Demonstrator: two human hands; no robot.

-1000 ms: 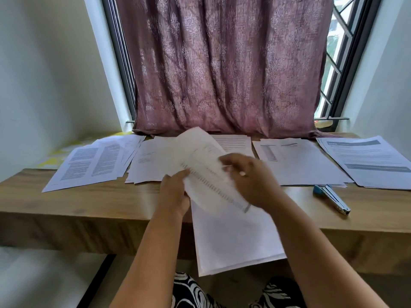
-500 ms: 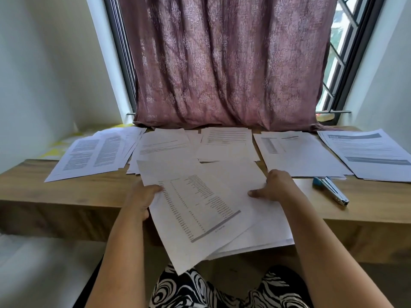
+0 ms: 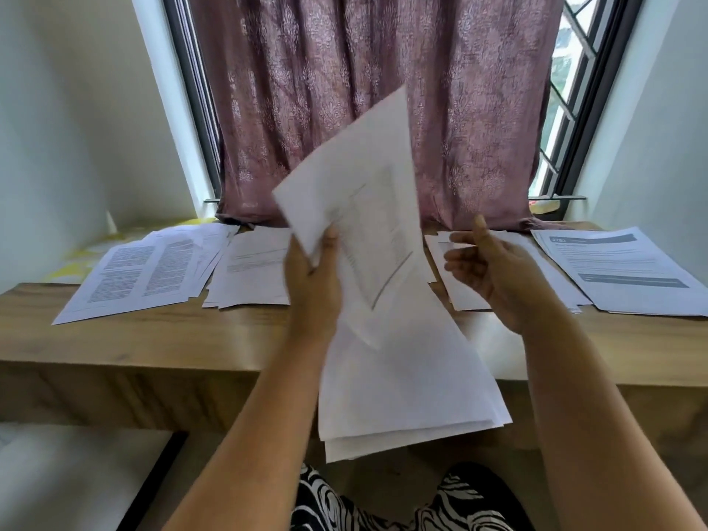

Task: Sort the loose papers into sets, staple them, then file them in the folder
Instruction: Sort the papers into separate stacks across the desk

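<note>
a wooden desk (image 3: 153,339) carries four sets of printed papers along its far edge, one at the far left corner (image 3: 130,274) and one at the far right corner (image 3: 620,270). a loose stack (image 3: 406,385) overhangs the middle of the near edge. above it the left hand (image 3: 312,274) grips a raised sheet (image 3: 356,197) by its lower corner, while the right hand (image 3: 494,270) hangs just beside, fingers relaxed, holding nothing.

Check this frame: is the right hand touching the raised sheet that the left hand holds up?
Apart. The head view shows the right hand open beside the raised sheet, with table papers visible in the gap between them; only the left hand grips it.
</note>
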